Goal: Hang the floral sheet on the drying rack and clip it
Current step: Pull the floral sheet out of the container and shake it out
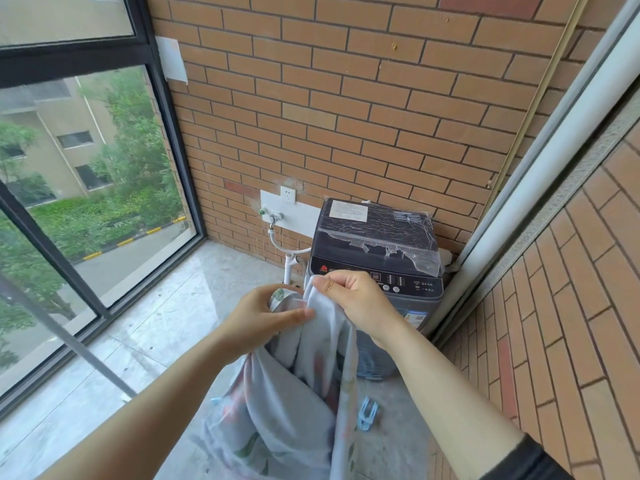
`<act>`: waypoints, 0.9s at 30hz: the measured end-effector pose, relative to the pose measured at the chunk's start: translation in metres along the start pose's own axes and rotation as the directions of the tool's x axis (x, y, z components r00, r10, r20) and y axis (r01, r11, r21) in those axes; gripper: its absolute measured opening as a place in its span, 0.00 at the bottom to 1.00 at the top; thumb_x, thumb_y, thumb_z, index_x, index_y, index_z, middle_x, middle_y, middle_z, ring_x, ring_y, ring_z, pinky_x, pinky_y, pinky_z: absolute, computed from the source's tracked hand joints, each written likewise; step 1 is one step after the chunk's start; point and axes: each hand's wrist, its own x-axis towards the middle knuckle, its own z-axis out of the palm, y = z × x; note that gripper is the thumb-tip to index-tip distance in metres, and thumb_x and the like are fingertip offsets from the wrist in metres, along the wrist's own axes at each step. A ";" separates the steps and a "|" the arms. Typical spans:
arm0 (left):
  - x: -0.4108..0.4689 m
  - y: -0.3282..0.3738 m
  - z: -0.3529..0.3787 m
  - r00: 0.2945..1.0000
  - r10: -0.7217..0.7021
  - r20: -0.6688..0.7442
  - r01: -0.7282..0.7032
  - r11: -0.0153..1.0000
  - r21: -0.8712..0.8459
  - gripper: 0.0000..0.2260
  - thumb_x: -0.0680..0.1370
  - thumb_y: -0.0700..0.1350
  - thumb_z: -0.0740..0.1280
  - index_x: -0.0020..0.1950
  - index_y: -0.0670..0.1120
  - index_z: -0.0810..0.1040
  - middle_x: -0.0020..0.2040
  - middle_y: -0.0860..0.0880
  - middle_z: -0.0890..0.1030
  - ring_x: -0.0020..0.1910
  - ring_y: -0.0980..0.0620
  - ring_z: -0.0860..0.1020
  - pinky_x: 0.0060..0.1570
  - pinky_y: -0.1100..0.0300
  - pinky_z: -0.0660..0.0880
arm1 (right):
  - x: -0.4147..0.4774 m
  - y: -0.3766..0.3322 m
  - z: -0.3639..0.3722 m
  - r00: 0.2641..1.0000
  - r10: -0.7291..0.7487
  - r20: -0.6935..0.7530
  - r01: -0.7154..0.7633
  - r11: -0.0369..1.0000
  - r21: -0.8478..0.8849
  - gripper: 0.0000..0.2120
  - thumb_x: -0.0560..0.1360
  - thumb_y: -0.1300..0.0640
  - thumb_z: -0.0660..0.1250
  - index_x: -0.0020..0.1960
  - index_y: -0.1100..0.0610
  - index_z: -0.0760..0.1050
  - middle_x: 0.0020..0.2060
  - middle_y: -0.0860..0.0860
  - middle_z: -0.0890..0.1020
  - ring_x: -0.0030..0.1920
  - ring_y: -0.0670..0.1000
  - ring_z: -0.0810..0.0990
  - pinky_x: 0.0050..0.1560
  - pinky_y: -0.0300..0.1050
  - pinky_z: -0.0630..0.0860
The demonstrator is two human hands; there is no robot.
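The floral sheet (287, 403), pale grey-blue with faded flowers and leaves, hangs bunched from both my hands down toward the floor. My left hand (263, 315) grips a gathered fold of it with fingers and thumb. My right hand (353, 299) pinches its top edge right beside the left hand. A light blue clip (367, 412) lies on the concrete floor just right of the hanging cloth. A dark slanted bar (69, 336), possibly part of the drying rack, crosses the lower left.
A dark top-loading washing machine (377, 244) stands against the brick wall (346, 116) straight ahead, with a tap and hose (275, 223) to its left. Large windows (86, 185) line the left side. A tiled wall and white pipe (540, 161) bound the right.
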 end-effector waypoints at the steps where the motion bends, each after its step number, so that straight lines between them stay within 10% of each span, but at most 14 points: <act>1: 0.001 0.000 0.000 1.000 0.011 0.013 -0.011 1.000 0.014 0.13 0.67 0.52 0.77 0.47 0.47 0.82 0.43 0.47 0.85 0.43 0.52 0.83 0.46 0.54 0.81 | -0.001 0.001 -0.002 1.000 0.004 -0.002 -0.004 1.000 0.010 0.34 0.72 0.40 0.67 0.41 0.75 0.70 0.31 0.58 0.67 0.34 0.53 0.62 0.37 0.45 0.61; 6: 0.004 0.004 -0.001 0.991 0.061 -0.118 -0.063 0.998 -0.008 0.15 0.71 0.47 0.73 0.37 0.36 0.75 0.32 0.46 0.77 0.32 0.52 0.75 0.36 0.55 0.72 | -0.013 0.014 -0.013 0.989 0.148 0.012 -0.148 0.981 0.128 0.05 0.74 0.56 0.72 0.46 0.57 0.80 0.38 0.52 0.80 0.38 0.48 0.74 0.37 0.36 0.71; 15: 0.011 0.033 -0.021 0.918 0.106 -0.383 -0.143 0.987 -0.070 0.13 0.65 0.50 0.70 0.36 0.41 0.76 0.32 0.47 0.78 0.32 0.51 0.76 0.35 0.56 0.73 | -0.040 0.057 -0.006 0.954 0.277 0.115 -0.261 0.956 -0.135 0.10 0.69 0.57 0.77 0.50 0.54 0.83 0.46 0.49 0.85 0.45 0.39 0.79 0.53 0.35 0.74; 27: 0.010 -0.005 -0.074 0.847 0.063 -0.528 -0.015 0.995 0.095 0.19 0.63 0.59 0.70 0.39 0.42 0.78 0.35 0.47 0.80 0.35 0.48 0.78 0.38 0.54 0.74 | -0.019 0.051 -0.020 0.973 0.019 -0.229 -0.103 0.925 -0.365 0.14 0.81 0.56 0.60 0.37 0.58 0.70 0.30 0.48 0.70 0.31 0.44 0.65 0.34 0.39 0.62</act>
